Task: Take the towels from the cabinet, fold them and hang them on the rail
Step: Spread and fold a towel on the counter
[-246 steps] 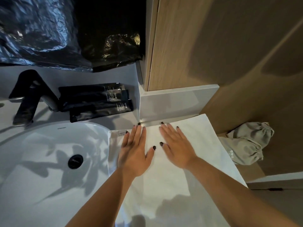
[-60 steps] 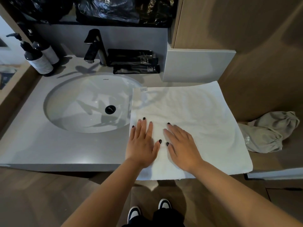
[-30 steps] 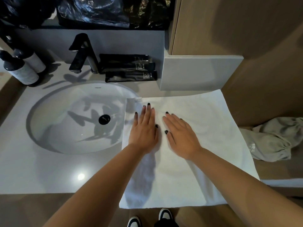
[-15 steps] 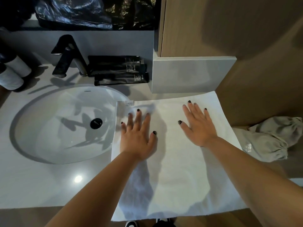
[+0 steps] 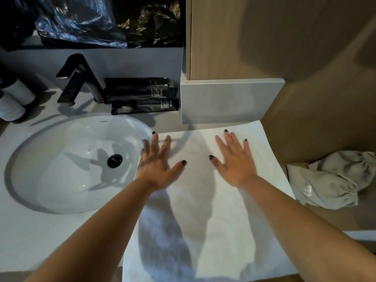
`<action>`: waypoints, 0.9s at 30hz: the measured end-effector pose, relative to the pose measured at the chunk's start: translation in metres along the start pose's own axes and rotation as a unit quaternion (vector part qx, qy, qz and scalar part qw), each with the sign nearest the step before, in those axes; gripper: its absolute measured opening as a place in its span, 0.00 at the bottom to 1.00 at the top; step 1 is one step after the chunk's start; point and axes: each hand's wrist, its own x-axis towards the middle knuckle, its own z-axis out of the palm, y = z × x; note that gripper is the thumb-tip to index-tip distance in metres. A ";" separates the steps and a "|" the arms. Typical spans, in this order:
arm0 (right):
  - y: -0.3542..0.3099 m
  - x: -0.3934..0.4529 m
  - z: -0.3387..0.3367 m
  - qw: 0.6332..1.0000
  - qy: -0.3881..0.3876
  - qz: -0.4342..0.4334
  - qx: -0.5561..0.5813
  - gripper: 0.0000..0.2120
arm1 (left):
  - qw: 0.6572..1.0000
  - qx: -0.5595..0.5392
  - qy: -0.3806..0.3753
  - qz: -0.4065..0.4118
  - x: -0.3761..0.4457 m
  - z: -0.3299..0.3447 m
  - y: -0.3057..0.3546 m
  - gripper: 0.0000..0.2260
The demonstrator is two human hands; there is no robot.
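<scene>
On the bench (image 5: 36,237), pale and smooth, a white towel (image 5: 203,210) lies spread flat to the right of the round white sink (image 5: 67,165), and both hands are down on it! Left hand (image 5: 156,167) lies flat with fingers splayed at the towel's far left corner, fingertips reaching just past the cloth toward the sink's rim. Right hand (image 5: 236,161) lies flat too, fingers straight and spread, near the towel's far edge. The two hands are well apart, gripping nothing, palms on the cloth.

Behind the sink stands a black tap (image 5: 81,80), with black packets (image 5: 142,96) stacked just beside it against the grey back wall. Above that, crumpled black plastic (image 5: 97,23). A wooden panel (image 5: 264,37) rises at the right, over a grey ledge (image 5: 227,102) that the towel's far edge almost meets.

Cut off at the left edge: two bottles (image 5: 12,102), only their white bodies showing. The towel's near edge runs to the bottom of the picture, and the forearms' shadows darken it. A rumpled grey cloth (image 5: 329,184) lies on a lower wooden shelf beyond the towel's right edge, apart from it. Open bench shows in front of the sink.
</scene>
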 end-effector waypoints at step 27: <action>0.078 -0.279 -0.005 0.748 0.075 0.302 0.586 0.06 | 0.984 0.073 -0.031 0.161 -0.107 0.070 0.176 0.31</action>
